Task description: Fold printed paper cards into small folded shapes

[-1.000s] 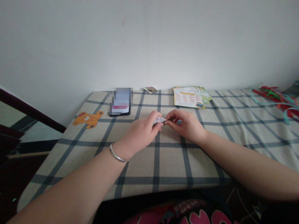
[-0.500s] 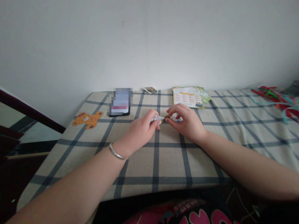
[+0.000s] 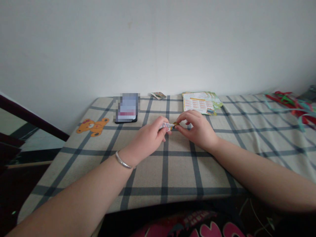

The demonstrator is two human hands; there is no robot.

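Between my two hands is a small folded piece of printed paper, white with print and a dark, yellowish end. My left hand, with a silver bangle at the wrist, grips its left part between thumb and fingers. My right hand pinches the narrow right end between thumb and fingertips. Both hands are just over the checked tablecloth, and part of the paper is hidden by the fingers.
A phone with a blurred screen lies at the back left, near an orange bear cutout. Along the wall are a small folded paper piece and a stack of printed sheets. Red and green ribbons lie at right.
Fingers of both hands have shifted slightly around the paper; the right fingertips sit a little differently on its end. Everything else stays in place.
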